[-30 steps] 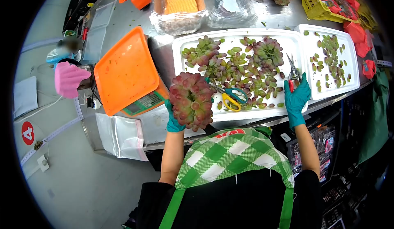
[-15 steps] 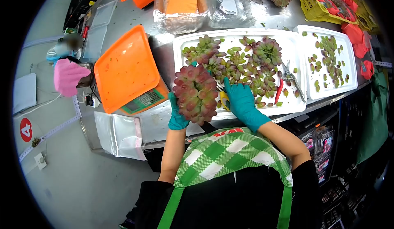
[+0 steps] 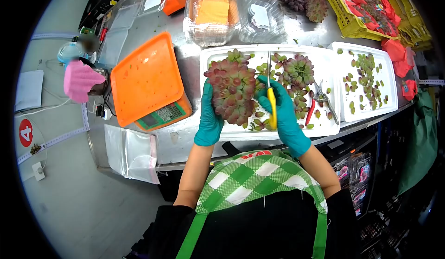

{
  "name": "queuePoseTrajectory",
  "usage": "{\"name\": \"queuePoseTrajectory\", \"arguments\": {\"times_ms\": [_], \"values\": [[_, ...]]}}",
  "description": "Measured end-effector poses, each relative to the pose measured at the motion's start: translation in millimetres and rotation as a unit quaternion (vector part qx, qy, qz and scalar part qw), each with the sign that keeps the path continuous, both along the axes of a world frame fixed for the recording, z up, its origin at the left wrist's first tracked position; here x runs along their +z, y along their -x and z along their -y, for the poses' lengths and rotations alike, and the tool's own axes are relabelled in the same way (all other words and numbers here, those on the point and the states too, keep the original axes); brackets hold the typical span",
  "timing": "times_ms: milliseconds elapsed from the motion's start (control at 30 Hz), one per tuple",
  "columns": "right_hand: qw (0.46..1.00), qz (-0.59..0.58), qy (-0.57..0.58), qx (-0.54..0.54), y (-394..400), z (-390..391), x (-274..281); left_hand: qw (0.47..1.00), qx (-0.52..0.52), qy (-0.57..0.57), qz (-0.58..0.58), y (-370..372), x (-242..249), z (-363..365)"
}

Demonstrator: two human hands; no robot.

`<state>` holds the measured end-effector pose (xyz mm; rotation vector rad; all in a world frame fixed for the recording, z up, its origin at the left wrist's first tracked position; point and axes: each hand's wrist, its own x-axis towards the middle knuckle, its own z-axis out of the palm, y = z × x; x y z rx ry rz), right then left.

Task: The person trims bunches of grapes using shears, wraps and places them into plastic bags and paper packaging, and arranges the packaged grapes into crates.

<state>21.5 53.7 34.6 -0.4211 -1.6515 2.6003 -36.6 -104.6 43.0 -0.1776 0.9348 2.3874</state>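
A large reddish succulent rosette (image 3: 233,92) is held over the white tray (image 3: 320,128) by my left hand (image 3: 211,120), whose gloved fingers wrap its left side and are partly hidden behind it. My right hand (image 3: 286,115), also in a teal glove, is closed on yellow-handled pruning scissors (image 3: 272,108). Their narrow metal blade points away from me, just right of the rosette. Smaller green-red succulents (image 3: 298,70) and loose leaves lie in the tray. Red-handled pruning shears (image 3: 321,99) rest at its right side.
An orange scale (image 3: 148,78) stands left of the tray, with clear plastic bags (image 3: 132,152) in front. A second white tray (image 3: 391,103) holds loose leaves. Clear plastic boxes (image 3: 211,18), more rosettes (image 3: 316,6) and a yellow crate (image 3: 336,13) are at the back.
My right hand has lifted the yellow-handled pruning scissors from the tray, blade now pointing away. My left hand has shifted the rosette slightly right and away from me. The view has shifted slightly.
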Motion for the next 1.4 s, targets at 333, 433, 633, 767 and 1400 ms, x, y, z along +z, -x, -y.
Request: {"name": "queuePoseTrajectory", "arguments": {"times_ms": [333, 433, 633, 767, 1400], "values": [[0.956, 0.057, 0.286, 0.021, 7.8, -4.4, -14.3, 0.967, -0.005, 0.187, -0.171, -3.6, 46.3, -8.9], [0.906, 0.025, 0.418, 0.066, 6.6, -5.8, -6.0, 0.96, -0.004, 0.192, -0.202, -4.0, 31.5, 3.7], [0.974, 0.002, 0.212, 0.075, 6.7, -4.6, -7.9, 0.992, -0.064, -0.056, -0.091, -22.5, 5.9, -0.5], [0.988, -0.027, 0.087, 0.122, 3.2, -4.1, 40.3, 0.937, -0.123, -0.283, -0.162, -13.3, -6.0, 1.5], [0.972, -0.119, -0.165, 0.114, 6.9, 0.0, 84.0, 0.993, -0.059, -0.059, -0.079, 2.3, -4.7, 12.3]]}}
